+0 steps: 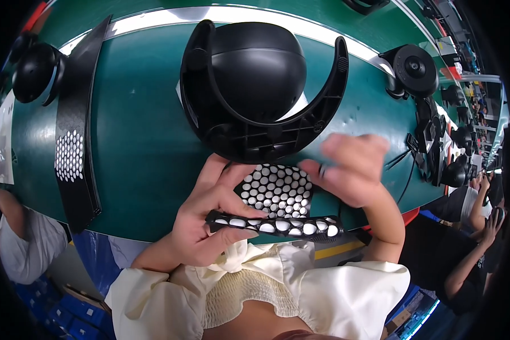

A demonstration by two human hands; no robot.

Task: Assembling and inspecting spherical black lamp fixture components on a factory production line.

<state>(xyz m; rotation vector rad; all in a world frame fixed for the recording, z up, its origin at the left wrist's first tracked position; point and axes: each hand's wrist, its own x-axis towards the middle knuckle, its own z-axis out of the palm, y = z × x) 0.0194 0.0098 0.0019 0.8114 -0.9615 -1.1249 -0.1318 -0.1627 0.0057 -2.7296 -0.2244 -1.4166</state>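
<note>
A black plastic dome-shaped housing [260, 62] rests on the green table in front of me, with a ribbed crescent-shaped stand [255, 133] curving round its near side. Between it and my body is a black sheet covered in white round dots [275, 190]. My left hand [209, 212] pinches a narrow black dotted strip [283, 225] between thumb and fingers; whether strip and sheet are one piece I cannot make out. My right hand [351, 167], raised to the right of the dotted sheet near the stand, is smeared by motion. Its fingers and anything in them are unclear.
On the left lies a long stack of black sheets [73, 158] with white dots, beside another black domed unit [34, 73]. A round black unit [415, 66] stands at the back right, with black parts and a cable [405, 175] below. Other people sit at both sides.
</note>
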